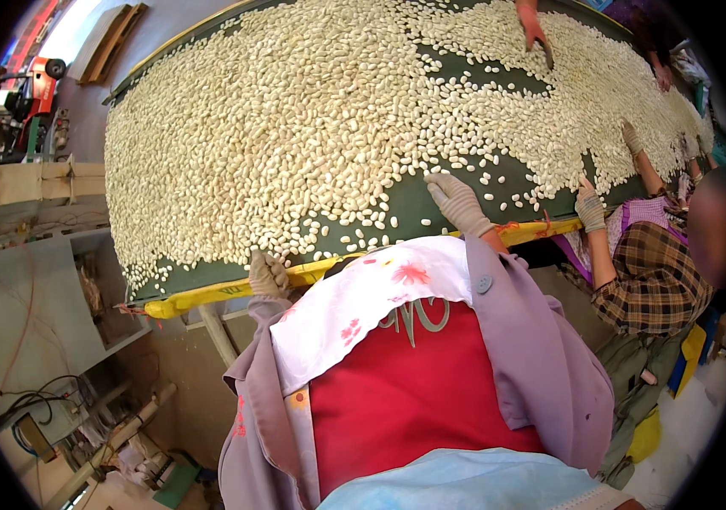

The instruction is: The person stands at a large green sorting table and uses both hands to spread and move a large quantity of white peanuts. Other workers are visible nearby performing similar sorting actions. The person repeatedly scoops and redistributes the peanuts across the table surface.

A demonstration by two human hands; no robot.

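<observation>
A thick layer of white beans [295, 110] covers a long dark green belt [405, 208] in front of me. My left hand [269, 276], in a grey-beige knit glove, is at the belt's near yellow edge [201, 294] with its fingers curled in. Whether anything is inside that hand is hidden. My right hand [460, 206], gloved alike, reaches over the near edge onto the belt. Its fingers are stretched out close together, and the fingertips rest beside a few scattered beans. I see nothing held in it.
To my right, a co-worker's gloved hand [589, 206] is at the beans, near a plaid sleeve [656, 276]. Across the belt another person's bare hand [534, 32] reaches in. Left of the belt stand a grey metal cabinet [31, 306] and a red machine [42, 85].
</observation>
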